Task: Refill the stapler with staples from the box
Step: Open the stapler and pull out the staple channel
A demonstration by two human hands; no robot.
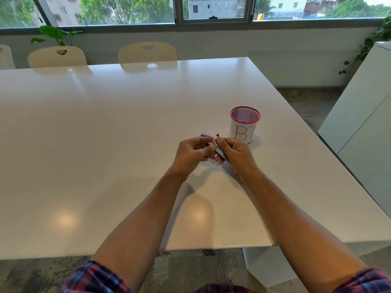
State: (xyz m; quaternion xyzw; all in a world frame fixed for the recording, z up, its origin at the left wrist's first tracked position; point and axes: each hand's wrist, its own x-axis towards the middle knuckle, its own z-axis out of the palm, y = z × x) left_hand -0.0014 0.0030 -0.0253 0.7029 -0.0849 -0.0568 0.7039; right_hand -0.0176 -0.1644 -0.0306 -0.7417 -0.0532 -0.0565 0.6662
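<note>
Both hands meet above the middle of the white table (105, 144). My right hand (237, 155) grips a small metallic stapler (221, 154), tilted with its far end up. My left hand (191, 155) pinches a thin silvery piece (211, 144) at the stapler's top end; whether it is a strip of staples I cannot tell. A small purple staple box (205, 135) lies on the table just beyond my left hand, mostly hidden by the fingers.
A pink mesh cup (244, 125) with a white paper label stands just right of and beyond my hands. Pale chairs (147, 52) line the table's far side. A white cabinet (364, 123) stands to the right, past the table edge.
</note>
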